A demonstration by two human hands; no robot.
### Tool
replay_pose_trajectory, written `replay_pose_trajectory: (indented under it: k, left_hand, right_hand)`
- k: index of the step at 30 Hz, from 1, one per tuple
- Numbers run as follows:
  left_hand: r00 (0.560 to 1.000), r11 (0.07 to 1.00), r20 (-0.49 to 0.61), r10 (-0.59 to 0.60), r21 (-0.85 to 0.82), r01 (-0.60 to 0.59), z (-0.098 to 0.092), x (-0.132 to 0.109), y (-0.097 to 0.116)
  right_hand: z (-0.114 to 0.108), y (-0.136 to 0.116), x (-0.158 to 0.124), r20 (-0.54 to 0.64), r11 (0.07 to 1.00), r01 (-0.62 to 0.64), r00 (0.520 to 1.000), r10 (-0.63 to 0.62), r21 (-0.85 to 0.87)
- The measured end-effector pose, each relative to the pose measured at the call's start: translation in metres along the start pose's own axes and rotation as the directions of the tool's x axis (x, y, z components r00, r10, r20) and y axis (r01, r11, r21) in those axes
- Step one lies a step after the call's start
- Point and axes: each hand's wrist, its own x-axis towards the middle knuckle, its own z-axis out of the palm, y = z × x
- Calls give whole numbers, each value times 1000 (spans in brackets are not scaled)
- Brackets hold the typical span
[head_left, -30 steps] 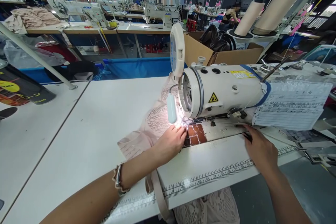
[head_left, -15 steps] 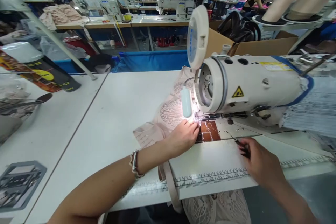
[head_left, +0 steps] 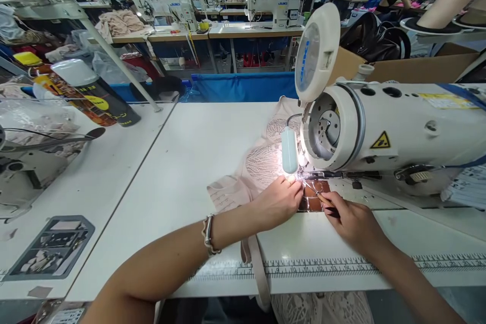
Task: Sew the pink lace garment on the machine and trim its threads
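Note:
My left hand [head_left: 279,202] is closed at the edge of a beige lace garment [head_left: 261,162], its fingertips pressed together beside the lit needle area. A long beige strap [head_left: 260,273] hangs from the garment over the table's front edge. My right hand [head_left: 353,223] grips a slim pointed tool [head_left: 322,197] with a metal tip; its exact kind is unclear. The tip reaches to the left hand's fingertips, over the brown plate [head_left: 313,205] of the sewing machine [head_left: 395,126]. A small pale lamp [head_left: 289,151] shines there. The presser foot is mostly hidden in glare.
The machine's round end cover [head_left: 318,53] stands swung up. Spray cans [head_left: 110,98] lean by a pole on the left. A parts tray [head_left: 51,248] is set into the left table. A printed ruler [head_left: 322,267] runs along the front edge. A cardboard box [head_left: 421,71] stands behind the machine.
My right hand has moved left and slightly up, bringing the pointed tool to the left fingertips. My left hand keeps its place at the garment. The view has shifted left.

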Motion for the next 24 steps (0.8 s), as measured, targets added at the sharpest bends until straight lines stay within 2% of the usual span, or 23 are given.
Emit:
replay_pose_trajectory:
  k: [7,16,24]
  left_hand:
    - [1000,999,6,-26,-45,26,-2,1,-1]
    - [999,999,27,-40,-19,41,-6,1,-7]
    - [995,996,67,-74,-36,76,-8,1,-14]
  right_hand:
    - [-1,-5,2,-49,999,24,998,-26,-44]
    - [-3,-6,9,7,999,-14,1000,14,-48]
    - [-1,-4,8,-13,999,-2,1000,2,-46]
